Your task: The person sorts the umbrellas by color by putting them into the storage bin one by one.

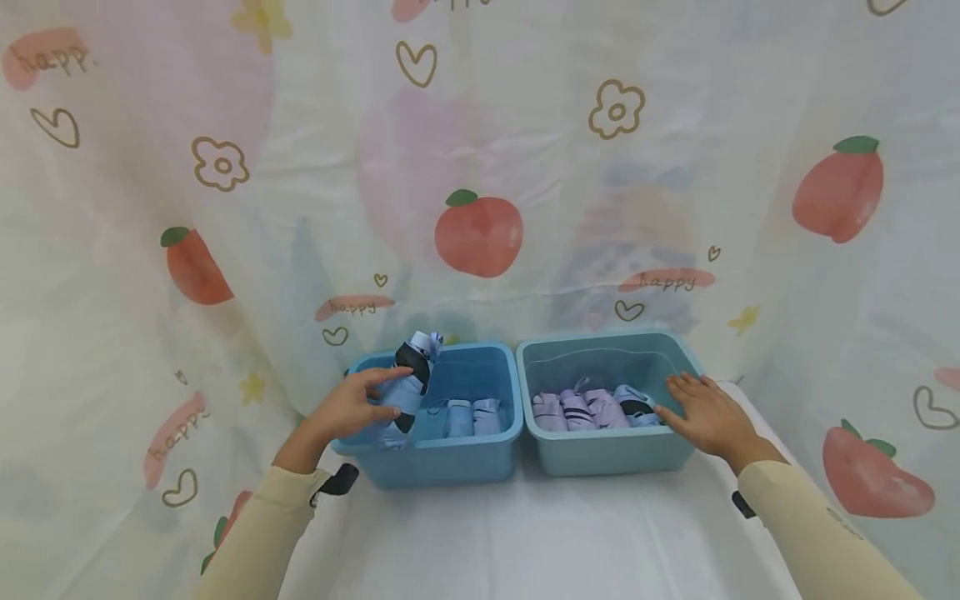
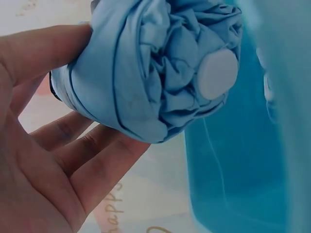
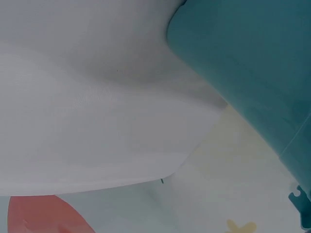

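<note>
My left hand (image 1: pixel 348 408) grips a folded light-blue umbrella (image 1: pixel 408 396) with a black band, tilted above the left side of the blue bin (image 1: pixel 450 464). In the left wrist view, thumb and fingers spread round the umbrella's gathered cloth (image 2: pixel 121 77), and a white round cap (image 2: pixel 218 74) faces the camera. Two rolled light-blue umbrellas, one (image 1: pixel 459 418) beside the other (image 1: pixel 487 417), stand inside that bin. At the right rim of the grey-green bin (image 1: pixel 615 454), my right hand (image 1: pixel 708 417) lies with straight fingers and holds nothing. The right wrist view does not show that hand.
Inside the grey-green bin sit several rolled purple umbrellas (image 1: pixel 577 411) and a blue one with black (image 1: pixel 636 408). Both bins stand side by side on a white-covered table (image 1: pixel 562 533). A printed curtain (image 1: pixel 480 150) hangs close behind and at both sides.
</note>
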A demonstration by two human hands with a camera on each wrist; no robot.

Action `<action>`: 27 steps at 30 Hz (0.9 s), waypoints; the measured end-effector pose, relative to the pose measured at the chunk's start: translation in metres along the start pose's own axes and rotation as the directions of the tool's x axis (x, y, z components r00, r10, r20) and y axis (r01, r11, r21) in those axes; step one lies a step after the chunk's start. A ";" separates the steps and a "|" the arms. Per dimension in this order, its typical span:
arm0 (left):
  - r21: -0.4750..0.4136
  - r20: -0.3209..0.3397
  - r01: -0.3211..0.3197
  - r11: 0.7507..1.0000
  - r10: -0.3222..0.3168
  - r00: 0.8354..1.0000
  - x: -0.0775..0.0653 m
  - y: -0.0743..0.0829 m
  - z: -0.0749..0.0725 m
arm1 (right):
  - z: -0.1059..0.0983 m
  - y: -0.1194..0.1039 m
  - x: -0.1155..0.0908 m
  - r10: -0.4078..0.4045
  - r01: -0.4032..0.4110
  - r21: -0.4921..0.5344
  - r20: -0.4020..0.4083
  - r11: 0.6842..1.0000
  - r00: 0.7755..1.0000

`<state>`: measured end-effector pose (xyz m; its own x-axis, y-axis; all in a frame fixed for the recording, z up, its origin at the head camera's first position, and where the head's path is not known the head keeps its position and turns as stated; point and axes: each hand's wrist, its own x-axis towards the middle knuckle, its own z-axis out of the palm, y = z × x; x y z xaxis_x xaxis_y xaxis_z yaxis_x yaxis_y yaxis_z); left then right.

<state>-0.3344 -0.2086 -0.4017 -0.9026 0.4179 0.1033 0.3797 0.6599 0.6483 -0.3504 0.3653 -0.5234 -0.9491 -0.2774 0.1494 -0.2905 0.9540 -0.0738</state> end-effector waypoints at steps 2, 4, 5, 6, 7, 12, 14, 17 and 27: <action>0.008 0.032 0.036 0.999 -0.036 0.999 0.016 -0.005 -0.006 | -0.001 0.000 -0.001 -0.001 0.001 -0.001 0.001 1.000 1.000; 0.030 0.063 0.075 0.997 -0.076 0.995 0.031 -0.012 -0.008 | -0.002 0.000 -0.001 0.000 0.000 -0.004 0.002 1.000 1.000; 0.039 0.082 0.097 0.995 -0.100 0.992 0.038 -0.015 -0.008 | -0.002 0.000 -0.001 0.000 0.000 -0.005 0.000 1.000 1.000; 0.053 0.102 0.113 0.992 -0.118 0.988 0.044 -0.018 -0.008 | -0.003 0.000 -0.001 0.000 0.000 -0.003 0.000 1.000 1.000; 0.070 0.122 0.132 0.989 -0.139 0.983 0.049 -0.023 -0.006 | -0.003 -0.001 -0.001 0.001 -0.001 -0.002 0.000 1.000 1.000; 0.176 0.221 0.202 0.963 -0.238 0.946 0.070 -0.048 0.004 | -0.003 -0.003 -0.002 0.003 -0.003 0.008 0.003 1.000 1.000; 0.222 0.257 0.227 0.948 -0.282 0.924 0.076 -0.058 0.008 | -0.002 -0.003 -0.002 0.001 -0.001 0.005 0.003 1.000 1.000; 0.254 0.300 0.305 0.918 -0.375 0.877 0.083 -0.070 0.015 | -0.001 -0.002 -0.003 -0.005 0.005 0.003 -0.004 1.000 1.000; 0.315 0.327 0.458 0.831 -0.548 0.770 0.097 -0.096 0.042 | -0.002 -0.004 -0.003 -0.028 0.028 0.011 -0.041 1.000 0.999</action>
<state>-0.4502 -0.2047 -0.4859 -0.8365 0.1642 -0.5228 -0.0341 0.9366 0.3487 -0.3467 0.3627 -0.5220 -0.9348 -0.2992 0.1913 -0.3188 0.9444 -0.0804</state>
